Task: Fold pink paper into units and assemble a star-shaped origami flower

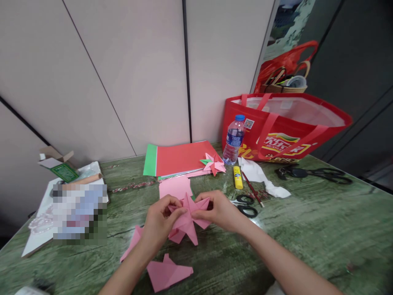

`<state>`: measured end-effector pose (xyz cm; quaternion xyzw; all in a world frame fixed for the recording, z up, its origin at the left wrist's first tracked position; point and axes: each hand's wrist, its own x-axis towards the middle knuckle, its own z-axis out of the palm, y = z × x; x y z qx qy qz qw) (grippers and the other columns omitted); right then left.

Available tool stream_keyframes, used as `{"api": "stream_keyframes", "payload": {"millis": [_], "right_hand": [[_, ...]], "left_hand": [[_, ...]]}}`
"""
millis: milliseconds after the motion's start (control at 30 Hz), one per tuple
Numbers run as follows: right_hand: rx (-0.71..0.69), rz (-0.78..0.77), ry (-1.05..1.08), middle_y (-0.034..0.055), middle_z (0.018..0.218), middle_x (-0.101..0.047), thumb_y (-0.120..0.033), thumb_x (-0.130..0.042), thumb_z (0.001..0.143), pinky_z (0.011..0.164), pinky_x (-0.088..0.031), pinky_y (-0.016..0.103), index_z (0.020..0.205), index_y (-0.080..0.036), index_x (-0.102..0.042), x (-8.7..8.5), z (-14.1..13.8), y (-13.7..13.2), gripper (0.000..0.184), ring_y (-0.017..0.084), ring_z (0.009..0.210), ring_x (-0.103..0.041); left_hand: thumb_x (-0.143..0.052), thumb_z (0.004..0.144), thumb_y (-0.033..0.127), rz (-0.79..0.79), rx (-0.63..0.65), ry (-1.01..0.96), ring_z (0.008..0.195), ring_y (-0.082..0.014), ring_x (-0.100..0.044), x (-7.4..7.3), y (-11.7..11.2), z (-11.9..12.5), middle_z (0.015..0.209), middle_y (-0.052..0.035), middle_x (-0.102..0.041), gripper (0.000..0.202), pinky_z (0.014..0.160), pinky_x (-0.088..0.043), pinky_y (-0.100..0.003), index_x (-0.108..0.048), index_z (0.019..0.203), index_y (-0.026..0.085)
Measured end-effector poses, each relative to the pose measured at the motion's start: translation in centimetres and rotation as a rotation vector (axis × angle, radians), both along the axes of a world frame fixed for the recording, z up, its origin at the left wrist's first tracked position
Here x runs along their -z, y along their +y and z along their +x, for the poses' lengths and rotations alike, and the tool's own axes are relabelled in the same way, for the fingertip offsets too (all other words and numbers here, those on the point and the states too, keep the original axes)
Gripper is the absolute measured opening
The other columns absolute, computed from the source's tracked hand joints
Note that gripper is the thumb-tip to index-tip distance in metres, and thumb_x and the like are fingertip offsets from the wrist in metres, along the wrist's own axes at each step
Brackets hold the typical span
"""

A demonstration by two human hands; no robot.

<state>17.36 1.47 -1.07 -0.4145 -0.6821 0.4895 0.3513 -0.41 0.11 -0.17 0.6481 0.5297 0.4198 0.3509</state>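
Note:
Both hands pinch a pink folded-paper star [188,219] with several points, held up over the table. My left hand [162,219] grips its left side between thumb and fingers. On the right side, my right hand [216,211] has its thumb and fingers closed on the paper. A folded pink paper piece [168,273] lies below the star, near the front. Another pink folded piece [132,243] is partly hidden by my left forearm. Behind the star lie pink paper sheets [174,186].
Red and green paper [184,157] lies at the back, bearing a small multicoloured paper star [213,164]. To the right are a glue stick [238,178], scissors [247,210], a pencil [253,189], tissue [260,176], a water bottle [234,141] and a red bag [282,131]. A white board [33,241] is left.

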Motion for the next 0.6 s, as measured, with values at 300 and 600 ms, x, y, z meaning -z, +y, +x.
{"api": "stream_keyframes", "payload": {"millis": [300, 600], "right_hand": [[-0.002, 0.002, -0.048, -0.0059, 0.054, -0.032, -0.028, -0.065, 0.063, 0.045, -0.019, 0.019, 0.062, -0.013, -0.055, 0.28, 0.02, 0.16, 0.018, 0.007, 0.051, -0.026], [0.069, 0.016, -0.123, -0.0064, 0.053, -0.029, -0.026, -0.064, 0.061, 0.045, -0.018, 0.02, 0.062, -0.014, -0.053, 0.29, -0.38, 0.06, 0.016, 0.007, 0.051, -0.023]], "left_hand": [[-0.063, 0.064, 0.02, 0.053, 0.004, 0.051, 0.049, -0.009, -0.046, -0.22, -0.1, 0.09, 0.058, 0.0012, -0.055, 0.006, 0.044, -0.034, -0.018, -0.062, 0.059, 0.016], [-0.063, 0.065, 0.022, 0.073, 0.021, 0.151, 0.051, -0.0097, -0.047, -0.3, 0.0, 0.16, 0.058, 0.0015, -0.057, 0.01, 0.047, -0.035, -0.019, -0.06, 0.058, 0.016]]}}
